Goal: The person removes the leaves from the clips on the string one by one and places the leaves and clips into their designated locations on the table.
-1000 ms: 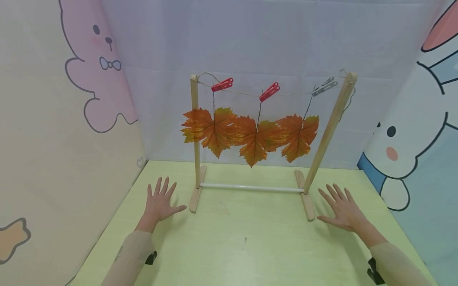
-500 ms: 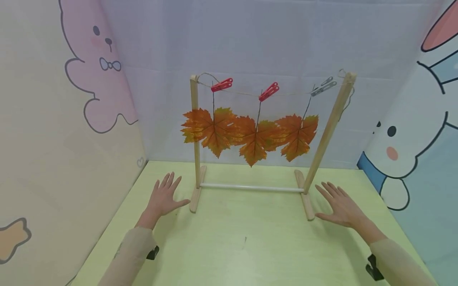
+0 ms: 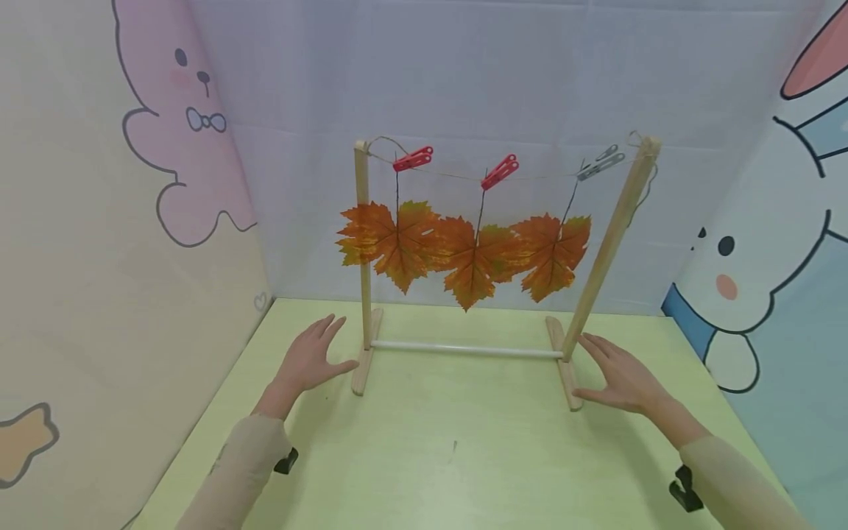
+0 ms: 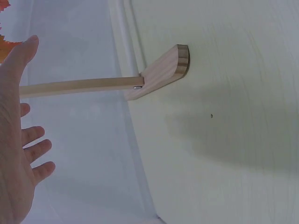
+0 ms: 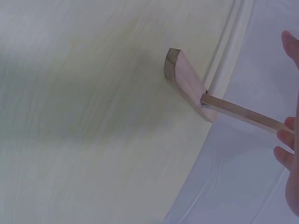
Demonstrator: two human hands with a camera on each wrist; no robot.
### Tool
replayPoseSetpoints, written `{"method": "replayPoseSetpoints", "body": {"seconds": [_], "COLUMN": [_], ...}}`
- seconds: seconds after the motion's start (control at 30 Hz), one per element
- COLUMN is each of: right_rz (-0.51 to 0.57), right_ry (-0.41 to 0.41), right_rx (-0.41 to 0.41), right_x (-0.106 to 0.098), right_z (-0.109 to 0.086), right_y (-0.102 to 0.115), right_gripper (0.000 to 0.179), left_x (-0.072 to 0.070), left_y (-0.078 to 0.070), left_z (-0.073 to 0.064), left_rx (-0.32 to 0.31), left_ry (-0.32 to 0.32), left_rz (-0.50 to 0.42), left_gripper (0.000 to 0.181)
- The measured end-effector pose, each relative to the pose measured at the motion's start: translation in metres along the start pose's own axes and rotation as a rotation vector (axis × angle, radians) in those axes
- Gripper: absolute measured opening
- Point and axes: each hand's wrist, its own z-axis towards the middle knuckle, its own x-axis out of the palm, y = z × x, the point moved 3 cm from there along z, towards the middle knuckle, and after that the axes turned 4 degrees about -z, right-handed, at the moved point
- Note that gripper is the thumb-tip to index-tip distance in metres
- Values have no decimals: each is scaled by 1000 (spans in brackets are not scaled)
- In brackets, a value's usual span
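A wooden stand with two posts and a white crossbar is on the table. A string tied between the post tops carries three orange-green maple leaves. Two red clothespins and a grey clothespin pin their stems. My left hand is beside the left post, thumb spread from the fingers, holding nothing. To the right, my right hand has its fingertips close by the right post and its thumb over the right foot in the head view. Both wrist views show the fingers apart and relaxed.
The pale yellow table meets a white cloth backdrop behind the stand. Cartoon-printed walls close in both sides. Loose string dangles from the right post top.
Both hands have moved inward toward the stand's posts, and their spread fingers have drawn closer together. The stand, leaves and clothespins have stayed in place.
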Motion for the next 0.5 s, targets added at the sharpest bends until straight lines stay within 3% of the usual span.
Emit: {"method": "replayPoseSetpoints", "body": {"seconds": [0.5], "right_rz": [31], "right_ry": [-11], "right_rx": [10], "right_x": [-18], "right_z": [22], "right_y": [14], "right_gripper": [87], "left_x": [-18], "left_y": [-19], "left_z": [12], "left_rx": [39], "left_ry": [-90], "left_rz": [-107], "left_gripper": [83]}}
